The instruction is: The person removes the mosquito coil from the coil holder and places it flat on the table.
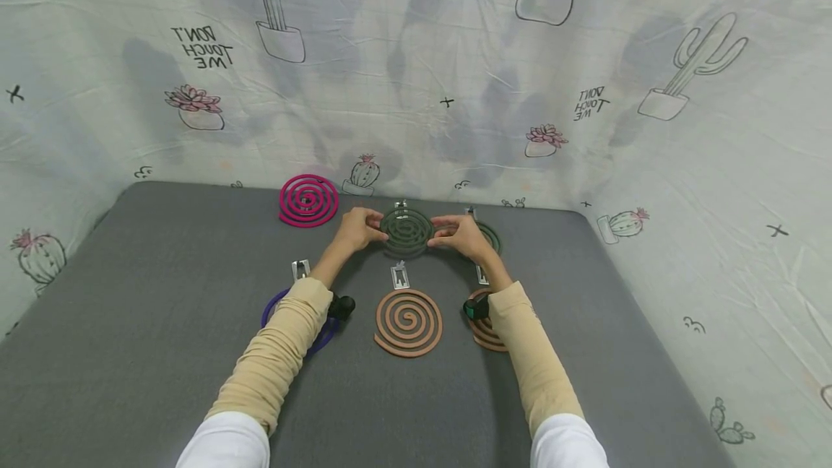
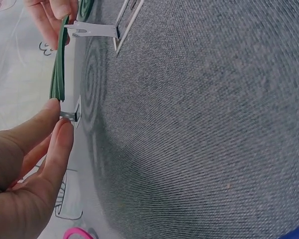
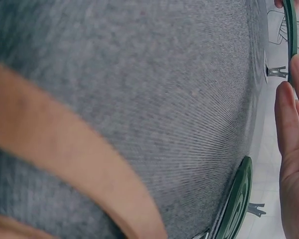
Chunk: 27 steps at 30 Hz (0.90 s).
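Observation:
A green mosquito coil (image 1: 406, 230) is raised a little above the grey table, between my two hands. My left hand (image 1: 356, 227) pinches its left edge between thumb and fingers. On the opposite edge, my right hand (image 1: 463, 233) pinches it the same way. Seen edge-on in the left wrist view, the green coil (image 2: 58, 64) looks thin, possibly more than one layer. A small metal coil stand (image 1: 401, 204) shows just behind it. Another metal stand (image 1: 399, 276) lies in front, its upright tab (image 2: 94, 30) appearing near the coil's edge in the left wrist view.
A pink coil (image 1: 308, 201) lies at back left. Another green coil (image 1: 490, 237) is partly behind my right hand. Nearer are a blue coil (image 1: 321, 338), a brown coil (image 1: 408, 323) and a second brown coil (image 1: 487, 334), with metal stands (image 1: 300, 269) behind. A printed cloth (image 1: 390, 92) borders the table.

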Tool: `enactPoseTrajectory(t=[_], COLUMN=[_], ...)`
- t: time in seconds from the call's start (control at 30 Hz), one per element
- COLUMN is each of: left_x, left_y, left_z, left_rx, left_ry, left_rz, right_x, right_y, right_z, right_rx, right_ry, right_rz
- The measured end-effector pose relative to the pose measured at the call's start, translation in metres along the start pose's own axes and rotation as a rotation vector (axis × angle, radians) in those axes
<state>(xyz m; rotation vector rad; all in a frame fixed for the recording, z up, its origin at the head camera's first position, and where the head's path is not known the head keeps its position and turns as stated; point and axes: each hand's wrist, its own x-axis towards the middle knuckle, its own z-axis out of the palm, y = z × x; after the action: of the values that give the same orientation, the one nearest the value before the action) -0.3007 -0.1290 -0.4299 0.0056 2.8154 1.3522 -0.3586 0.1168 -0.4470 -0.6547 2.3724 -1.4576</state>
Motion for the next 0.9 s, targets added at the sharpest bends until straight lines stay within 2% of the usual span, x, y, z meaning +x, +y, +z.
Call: enactPoseTrajectory(t=[0.37,0.6,0.9], left_x=[0.0,-0.001,0.001], left_y=[-0.003,-0.005,-0.006], left_z=[-0.001,-0.005,-0.004], left_rx=[-0.002,0.052,0.038], left_ry=[-0.023,-0.064,-0.084], left_rz=[-0.05,-0.015,-0.022], right_x=[0.001,0.006,0.008], right_y=[-0.001,-0.002,-0.003], right_z=[0.006,0.01,0.013], right_rx=[-0.059,-0.132,-0.193], right_ry=[-0.01,-0.04,-0.056], right_rz=[-0.004,-0.011,-0.018])
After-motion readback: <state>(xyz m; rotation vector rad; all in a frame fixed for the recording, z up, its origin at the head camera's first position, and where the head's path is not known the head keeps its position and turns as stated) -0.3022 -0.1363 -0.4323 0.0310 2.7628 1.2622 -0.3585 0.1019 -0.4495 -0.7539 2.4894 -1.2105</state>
